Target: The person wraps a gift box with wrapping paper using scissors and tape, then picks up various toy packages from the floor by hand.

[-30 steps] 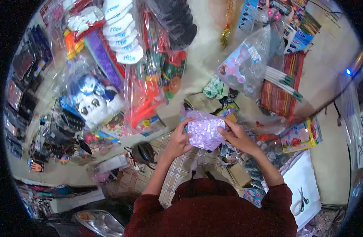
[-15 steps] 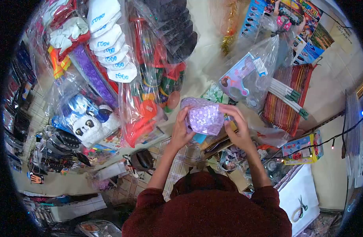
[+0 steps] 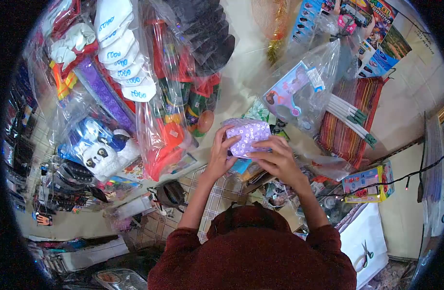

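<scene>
A small lilac package (image 3: 249, 134) patterned with white flowers is held up in front of my chest. My left hand (image 3: 223, 155) grips its left side, with the fingers bent round the edge and the thumb on the near face. Over the right part of the near face lie the curled fingers of my right hand (image 3: 280, 158), pressed against the package. Part of the package is hidden behind the fingers. Just below it a bit of light blue material (image 3: 241, 166) shows between the hands.
Hanging stock at left includes white tags (image 3: 120, 53) and a panda plush (image 3: 102, 157) in plastic. A clear bag (image 3: 304, 87) with a toy package hangs at right, near a striped cloth (image 3: 355, 116). Scissors (image 3: 366, 255) lie on a white sheet (image 3: 359, 232).
The lilac package has turned so a flatter face shows. My right hand has moved left from its right edge onto the near face. The view has shifted slightly.
</scene>
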Tool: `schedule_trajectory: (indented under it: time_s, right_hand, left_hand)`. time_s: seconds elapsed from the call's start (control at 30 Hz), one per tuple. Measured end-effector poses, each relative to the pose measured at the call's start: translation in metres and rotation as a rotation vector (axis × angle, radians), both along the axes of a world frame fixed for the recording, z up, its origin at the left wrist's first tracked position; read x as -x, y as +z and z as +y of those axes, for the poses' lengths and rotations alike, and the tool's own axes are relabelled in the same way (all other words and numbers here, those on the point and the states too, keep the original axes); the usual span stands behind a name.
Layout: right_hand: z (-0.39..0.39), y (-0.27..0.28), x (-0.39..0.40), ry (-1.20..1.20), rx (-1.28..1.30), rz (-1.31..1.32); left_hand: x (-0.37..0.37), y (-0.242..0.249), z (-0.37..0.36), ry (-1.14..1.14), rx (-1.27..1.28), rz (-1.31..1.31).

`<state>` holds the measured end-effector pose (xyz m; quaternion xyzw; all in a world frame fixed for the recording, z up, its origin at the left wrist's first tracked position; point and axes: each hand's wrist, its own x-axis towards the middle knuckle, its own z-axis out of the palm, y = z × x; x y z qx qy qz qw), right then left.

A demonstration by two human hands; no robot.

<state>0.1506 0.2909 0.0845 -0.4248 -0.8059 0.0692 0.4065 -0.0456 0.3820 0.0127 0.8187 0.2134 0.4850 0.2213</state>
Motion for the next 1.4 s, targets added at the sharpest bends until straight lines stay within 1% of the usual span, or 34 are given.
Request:
schedule_trajectory:
  time_s: [0.17, 0.2, 0.3, 0.4, 0.47, 0.5, 0.6, 0.7, 0.77, 0.87, 0.97, 1.07, 1.17, 1.27, 1.3, 1.4]
  right_hand:
    - [0.004, -0.005, -0.002, -0.002, -0.07, -0.079]
    - [0.005, -0.006, -0.003, 0.012, -0.052, -0.077]
    - [0.005, -0.011, -0.006, 0.025, -0.01, -0.065]
    - [0.007, -0.011, -0.006, -0.008, 0.013, -0.033]
    - [0.013, -0.016, -0.008, -0.039, 0.034, 0.002]
    - [0.017, -0.018, -0.01, -0.034, 0.075, -0.021]
    - [0.023, -0.026, -0.014, -0.019, 0.173, -0.055]
    - [0.025, -0.03, -0.017, -0.013, 0.198, -0.007]
    - [0.025, -0.034, -0.019, -0.011, 0.218, 0.042]
    - [0.028, -0.037, -0.025, 0.029, 0.369, 0.086]
    - [0.031, -0.04, -0.032, 0.111, 0.488, 0.265]
    - [0.035, -0.047, -0.034, 0.132, 0.514, 0.376]
    - [0.037, -0.035, -0.029, 0.115, 0.539, 0.358]
    - [0.04, -0.031, -0.031, 0.044, 0.51, 0.321]
    - [0.04, -0.029, -0.03, 0.041, 0.519, 0.354]
    - [0.041, -0.024, -0.028, 0.046, 0.549, 0.413]
  left_hand:
    - [0.001, -0.001, 0.0, 0.025, -0.009, 0.03]
    - [0.002, -0.002, 0.001, 0.027, -0.017, 0.039]
    - [0.002, -0.003, -0.001, -0.002, 0.077, 0.042]
    - [0.0, 0.001, -0.006, 0.025, 0.081, 0.176]
    - [-0.005, 0.012, -0.017, -0.03, 0.137, 0.09]
    - [-0.007, 0.015, -0.021, -0.057, 0.164, 0.047]
    - [-0.005, -0.001, -0.014, -0.115, 0.28, 0.251]
    - [-0.01, -0.004, -0.014, -0.083, 0.239, 0.154]
    - [-0.011, -0.013, -0.013, -0.103, 0.298, 0.144]
    - [-0.012, -0.019, -0.012, -0.129, 0.367, 0.118]
    - [-0.017, -0.014, -0.013, -0.117, 0.383, 0.084]
    - [-0.02, -0.003, -0.013, -0.071, 0.381, 0.071]
    - [-0.021, -0.004, -0.01, -0.048, 0.379, 0.079]
    - [-0.02, -0.008, -0.007, -0.039, 0.382, 0.064]
    - [-0.021, -0.01, -0.008, -0.035, 0.385, 0.053]
    - [-0.02, -0.009, -0.014, -0.053, 0.627, -0.03]
